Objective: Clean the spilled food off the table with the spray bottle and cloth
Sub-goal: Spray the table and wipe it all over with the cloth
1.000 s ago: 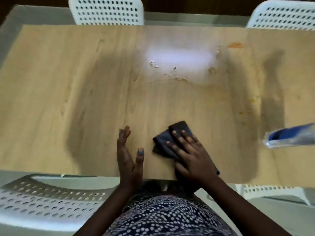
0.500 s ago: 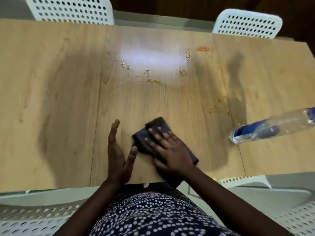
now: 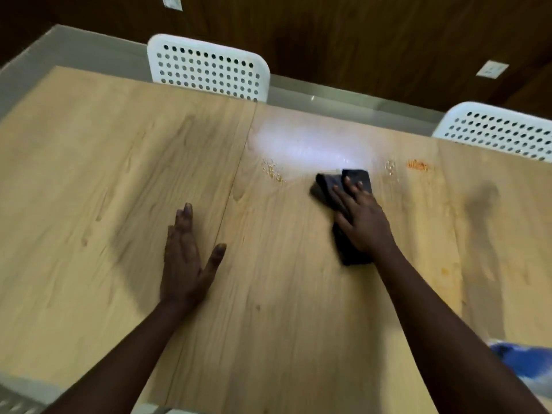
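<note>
Dark crumpled cloth (image 3: 346,186) running near-to-far, pinned flat under right hand (image 3: 363,222); left hand (image 3: 186,258) spread flat on table (image 3: 89,174).

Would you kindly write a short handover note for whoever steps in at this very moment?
Left hand: open, flat on the table, holding nothing.
Right hand: straight fingers pressing the dark cloth onto the table at the edge of the wet sprayed patch.
Spray bottle: set down at the near right, blurred.
Done: table sprayed, cloth at the spill.
Left: wipe the crumbs left of the cloth, the crumbs to its right, the orange smear and the faint specks near the right edge.
</note>
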